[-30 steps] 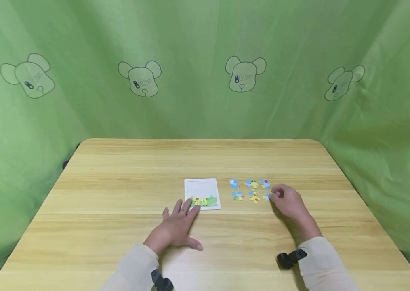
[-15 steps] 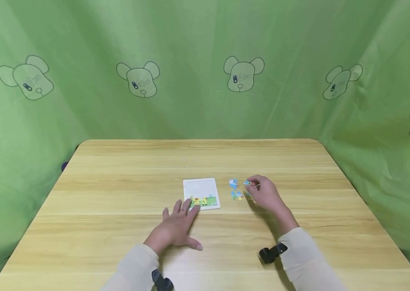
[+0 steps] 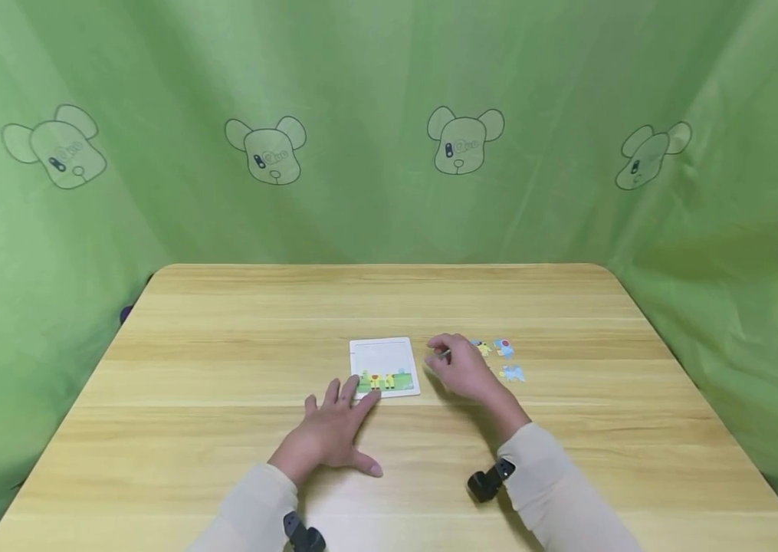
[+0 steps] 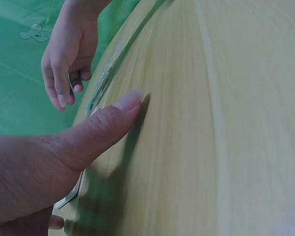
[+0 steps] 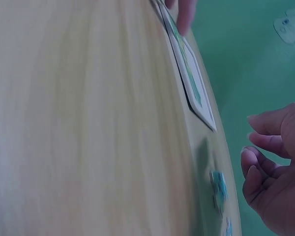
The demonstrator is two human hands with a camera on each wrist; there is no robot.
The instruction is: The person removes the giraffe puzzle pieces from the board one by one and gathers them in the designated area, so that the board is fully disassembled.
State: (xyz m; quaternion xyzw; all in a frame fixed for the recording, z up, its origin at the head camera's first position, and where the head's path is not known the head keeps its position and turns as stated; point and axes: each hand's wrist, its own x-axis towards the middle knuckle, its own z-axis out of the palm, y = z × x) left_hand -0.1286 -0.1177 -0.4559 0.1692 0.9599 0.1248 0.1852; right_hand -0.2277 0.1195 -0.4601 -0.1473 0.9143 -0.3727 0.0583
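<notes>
A white puzzle tray (image 3: 383, 353) lies flat mid-table, its lower strip fitted with a picture of yellow animal legs on green grass. My left hand (image 3: 329, 429) rests spread, its fingertips on the tray's lower left edge, thumb out over the table. My right hand (image 3: 461, 368) hovers just right of the tray, fingers curled; a thin puzzle piece shows edge-on between thumb and fingers. Loose puzzle pieces lie right of that hand: a blue one with a red spot (image 3: 504, 348), a light blue one (image 3: 513, 373) and a yellow one (image 3: 483, 349). Others are hidden beneath it.
The wooden table (image 3: 223, 322) reaches to a green curtain (image 3: 375, 199) printed with bear heads at the back and sides. Each sleeve carries a black wrist camera (image 3: 488, 481).
My right hand has moved left from the rightmost loose pieces, over the others, toward the tray. My left hand has stayed on the tray's edge.
</notes>
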